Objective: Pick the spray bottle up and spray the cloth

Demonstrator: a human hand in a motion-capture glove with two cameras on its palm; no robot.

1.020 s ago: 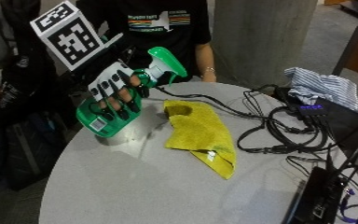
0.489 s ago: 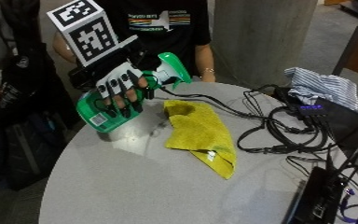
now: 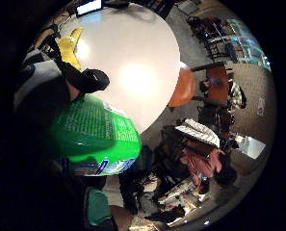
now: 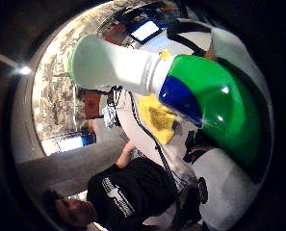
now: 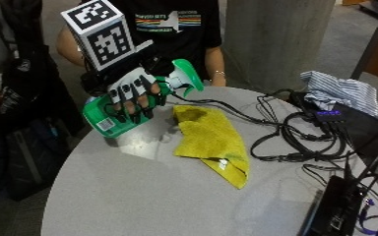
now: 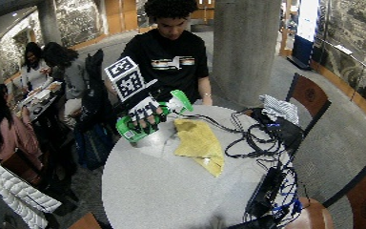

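Observation:
A green spray bottle (image 5: pixel 113 115) with a green and white trigger head (image 5: pixel 188 78) is lifted off the round table, tilted with its nozzle toward the cloth. My gloved right hand (image 5: pixel 133 93) grips its neck, fingers curled round it. The yellow cloth (image 5: pixel 212 140) lies crumpled on the table just beside and below the nozzle. In the wide outside view the bottle (image 6: pixel 134 129) hangs left of the cloth (image 6: pixel 198 143). Both palm views show the bottle (image 3: pixel 92 137) (image 4: pixel 214 110) close against the palm, with the cloth (image 4: pixel 158 118) beyond it.
Black cables (image 5: pixel 287 135) loop over the table's right side, by a black device (image 5: pixel 359 125) and a striped cloth (image 5: pixel 339 91). Another black box (image 5: pixel 333 209) sits at the near right edge. The grey table (image 5: pixel 143 196) lies bare in front. A bag (image 5: pixel 18 147) stands left.
My hand has lifted the bottle a little higher and moved it slightly toward the cloth. The cloth has not moved.

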